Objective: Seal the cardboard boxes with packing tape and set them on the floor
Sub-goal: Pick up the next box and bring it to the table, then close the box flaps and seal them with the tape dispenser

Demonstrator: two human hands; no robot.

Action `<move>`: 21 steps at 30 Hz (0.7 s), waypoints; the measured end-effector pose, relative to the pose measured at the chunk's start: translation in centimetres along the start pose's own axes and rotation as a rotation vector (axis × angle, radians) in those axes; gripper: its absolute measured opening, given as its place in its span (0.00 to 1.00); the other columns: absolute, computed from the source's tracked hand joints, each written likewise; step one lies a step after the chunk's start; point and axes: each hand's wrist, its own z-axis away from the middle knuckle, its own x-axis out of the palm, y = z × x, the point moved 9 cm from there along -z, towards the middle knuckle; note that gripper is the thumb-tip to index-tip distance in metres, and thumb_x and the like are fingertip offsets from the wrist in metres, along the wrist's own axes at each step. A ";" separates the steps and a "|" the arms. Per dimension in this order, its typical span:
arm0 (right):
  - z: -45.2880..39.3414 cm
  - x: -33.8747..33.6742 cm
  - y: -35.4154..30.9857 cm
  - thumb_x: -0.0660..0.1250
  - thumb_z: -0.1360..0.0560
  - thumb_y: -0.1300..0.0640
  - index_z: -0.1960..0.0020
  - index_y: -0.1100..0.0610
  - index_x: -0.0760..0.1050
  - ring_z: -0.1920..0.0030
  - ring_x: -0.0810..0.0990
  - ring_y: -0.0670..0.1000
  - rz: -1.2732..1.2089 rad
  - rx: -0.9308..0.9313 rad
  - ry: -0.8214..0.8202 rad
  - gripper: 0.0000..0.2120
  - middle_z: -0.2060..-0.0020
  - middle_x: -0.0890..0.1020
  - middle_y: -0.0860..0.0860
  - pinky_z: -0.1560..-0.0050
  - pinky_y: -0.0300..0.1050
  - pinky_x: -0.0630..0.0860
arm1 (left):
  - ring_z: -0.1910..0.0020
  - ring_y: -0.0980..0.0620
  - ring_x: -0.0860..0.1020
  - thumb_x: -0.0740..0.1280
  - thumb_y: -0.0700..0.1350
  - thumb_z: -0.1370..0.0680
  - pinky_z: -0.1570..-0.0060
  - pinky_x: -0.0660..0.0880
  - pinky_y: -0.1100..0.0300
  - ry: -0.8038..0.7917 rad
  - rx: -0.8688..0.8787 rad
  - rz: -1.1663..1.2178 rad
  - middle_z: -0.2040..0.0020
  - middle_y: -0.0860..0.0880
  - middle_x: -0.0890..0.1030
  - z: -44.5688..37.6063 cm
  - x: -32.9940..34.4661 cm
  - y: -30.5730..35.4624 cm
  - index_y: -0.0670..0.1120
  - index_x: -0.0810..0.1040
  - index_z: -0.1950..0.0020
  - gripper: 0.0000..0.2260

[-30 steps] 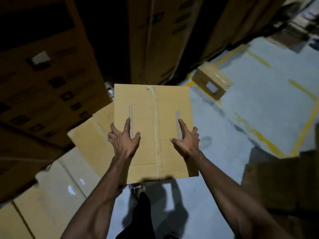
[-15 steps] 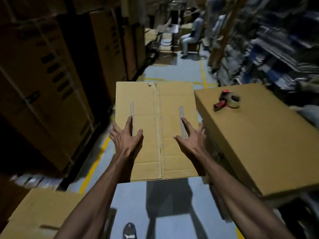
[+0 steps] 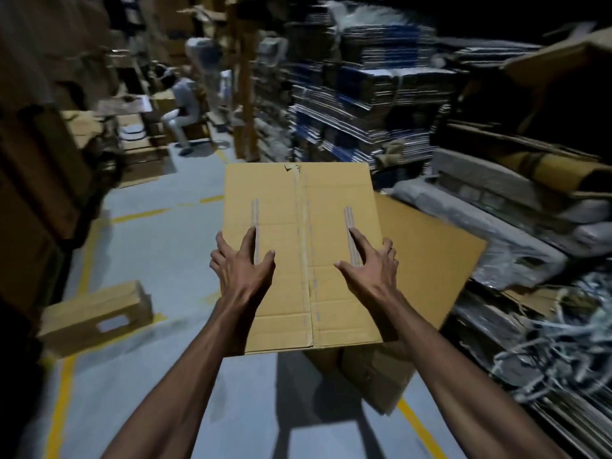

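My left hand (image 3: 243, 271) and right hand (image 3: 367, 263) are set well apart, one on each side of the taped seam (image 3: 303, 246), fingers spread across the top of the cardboard box (image 3: 299, 207) with the outer fingers curling over its side edges. Whether my palms bear down or just steady it I cannot tell. I hold the box in the air in front of me, above the grey floor (image 3: 159, 260), its top roughly level and the flaps closed, so I judge the sealing done and the setting down as my job now. To do it well I keep both hands even so the box stays flat, and pick bare floor, away from the small box with the cut-out handle (image 3: 96, 318) at my left and the big carton (image 3: 427, 260) just behind at my right. I lower it gently.
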 end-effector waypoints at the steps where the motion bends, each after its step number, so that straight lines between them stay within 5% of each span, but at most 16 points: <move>1: -0.3 -0.8 0.6 0.71 0.28 0.29 0.21 0.28 0.54 0.28 0.63 0.69 0.015 0.031 0.023 0.41 0.26 0.59 0.67 0.30 0.65 0.65 | 0.30 0.32 0.61 0.67 0.63 0.24 0.28 0.58 0.39 -0.028 0.029 0.010 0.19 0.36 0.50 -1.0 1.2 0.7 0.63 0.68 0.24 0.28; 7: -3.8 -4.3 4.2 0.70 0.29 0.28 0.21 0.32 0.59 0.27 0.62 0.69 0.112 0.200 0.079 0.40 0.26 0.61 0.68 0.29 0.64 0.63 | 0.30 0.27 0.64 0.63 0.66 0.22 0.29 0.59 0.34 -0.212 0.204 -0.006 0.17 0.47 0.55 -7.1 8.7 5.7 0.60 0.71 0.24 0.27; 11: -7.6 -5.1 7.4 0.68 0.29 0.27 0.21 0.33 0.62 0.27 0.62 0.70 0.142 0.298 0.089 0.39 0.26 0.62 0.68 0.29 0.64 0.63 | 0.33 0.28 0.67 0.62 0.66 0.21 0.32 0.61 0.35 -0.325 0.303 -0.027 0.21 0.47 0.63 -11.8 14.8 9.4 0.58 0.73 0.26 0.26; 21: -20.8 -2.4 15.7 0.67 0.28 0.25 0.20 0.35 0.62 0.26 0.62 0.72 0.195 0.429 0.037 0.40 0.25 0.61 0.71 0.30 0.64 0.65 | 0.27 0.35 0.68 0.57 0.72 0.23 0.30 0.62 0.30 -0.569 0.447 -0.093 0.22 0.46 0.65 -23.5 30.2 15.4 0.60 0.72 0.26 0.30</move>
